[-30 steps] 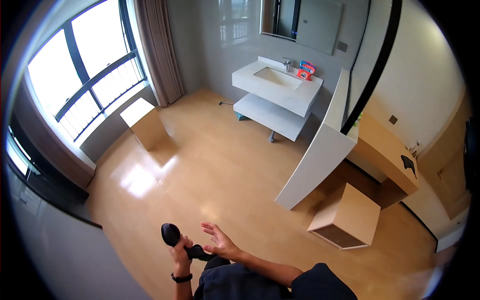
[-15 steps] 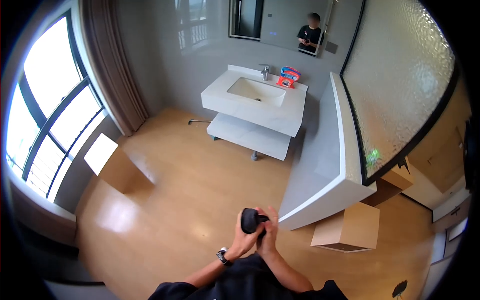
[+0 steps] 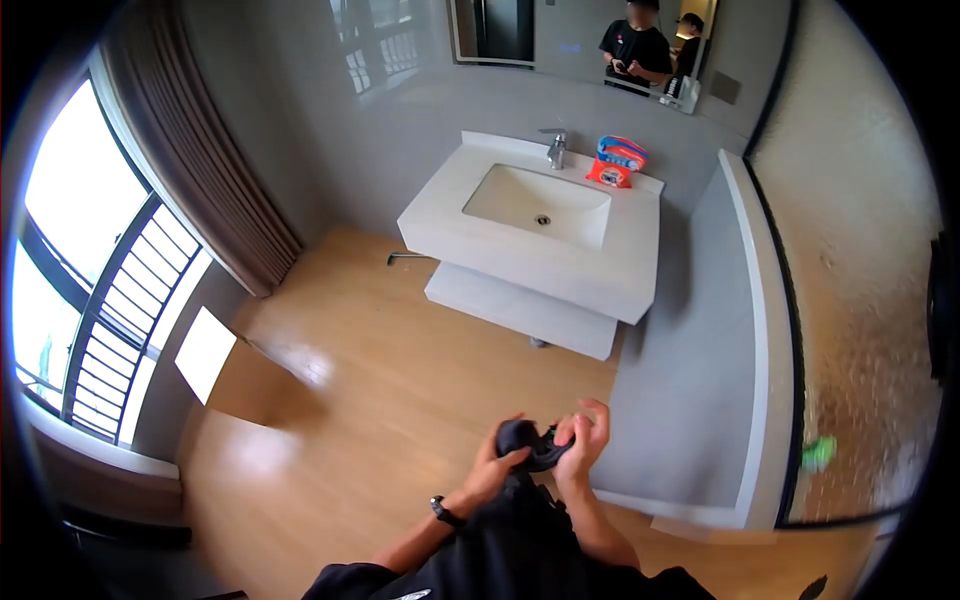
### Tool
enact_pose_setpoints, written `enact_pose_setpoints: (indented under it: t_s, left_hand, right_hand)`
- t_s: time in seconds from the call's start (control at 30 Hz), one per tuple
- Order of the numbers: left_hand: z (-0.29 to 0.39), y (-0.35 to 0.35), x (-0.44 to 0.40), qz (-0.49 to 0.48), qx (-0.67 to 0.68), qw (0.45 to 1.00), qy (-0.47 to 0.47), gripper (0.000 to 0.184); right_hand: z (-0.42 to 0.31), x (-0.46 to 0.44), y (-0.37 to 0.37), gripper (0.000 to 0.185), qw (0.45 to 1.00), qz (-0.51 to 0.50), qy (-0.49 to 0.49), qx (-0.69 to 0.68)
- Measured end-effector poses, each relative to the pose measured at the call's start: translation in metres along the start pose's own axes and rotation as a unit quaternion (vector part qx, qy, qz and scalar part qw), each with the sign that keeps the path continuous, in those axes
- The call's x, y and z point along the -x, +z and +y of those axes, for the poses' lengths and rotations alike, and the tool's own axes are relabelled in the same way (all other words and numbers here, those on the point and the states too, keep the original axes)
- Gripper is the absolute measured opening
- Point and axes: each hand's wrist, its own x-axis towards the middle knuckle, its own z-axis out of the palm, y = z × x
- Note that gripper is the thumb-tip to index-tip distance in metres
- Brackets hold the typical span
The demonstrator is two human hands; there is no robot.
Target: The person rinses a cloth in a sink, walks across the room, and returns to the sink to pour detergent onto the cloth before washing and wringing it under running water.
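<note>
A black object (image 3: 520,437), rounded at one end, is held between both hands in front of the body, low in the view. My left hand (image 3: 487,462) is wrapped round its rounded end, a dark watch on that wrist. At the other end, my right hand (image 3: 583,440) has its fingers bent against the dark part. What the object is cannot be made out. Beyond the hands stands a white washbasin (image 3: 436,215) with a chrome tap (image 3: 557,149) and a red and blue packet (image 3: 616,162) beside the tap.
A box-like stool (image 3: 207,360) stands left by the window and brown curtain (image 3: 200,140). A low grey wall (image 3: 690,400) with textured glass (image 3: 860,300) runs along the right. The mirror (image 3: 640,50) shows two people. Below the basin is a white shelf (image 3: 520,308).
The view has moved closer to the washbasin. My right hand, earlier apart and open, has come to the black object. A second person now shows in the mirror.
</note>
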Motion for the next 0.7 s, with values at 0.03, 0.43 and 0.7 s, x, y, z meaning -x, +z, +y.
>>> enact_pose_setpoints:
  t_s: [0.03,0.43,0.7]
  left_hand:
    - [0.033,0.011,-0.016,0.001,0.04,0.998,0.055,0.057]
    - [0.142,0.01,-0.247,-0.181,-0.204,0.961,-0.052,0.076]
    - [0.216,0.025,-0.469,-0.334,-0.361,0.855,0.164,0.047]
  right_hand:
    - [0.007,-0.03,0.01,0.018,0.999,-0.044,0.008,-0.021]
    - [0.055,-0.249,0.096,0.03,0.955,-0.297,0.012,-0.016]
    - [0.061,-0.427,0.159,0.012,0.955,-0.224,-0.09,0.175]
